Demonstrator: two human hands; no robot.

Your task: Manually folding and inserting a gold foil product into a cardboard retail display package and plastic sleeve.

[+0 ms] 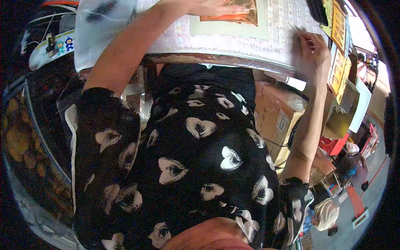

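My left hand [218, 8] lies flat with its fingers stretched out over a shiny copper-coloured sheet [250, 16], pressing down on it. Beneath that sheet is a larger pale grey-green sheet [229, 31], which rests on the table [175, 41]. To the right, my right hand [314, 46] is held near the table's right edge, its fingers curled together. Something thin and blurred seems to stick out from its fingertips, too smeared to name. The top of the picture cuts off part of my left hand and the copper-coloured sheet.
Clear plastic [93, 41] covers the table's left part. Yellow printed signs [339, 66] stand just right of my right hand. Below the table on the right is a cardboard box [275, 110]. Another person [327, 212] is at the far lower right.
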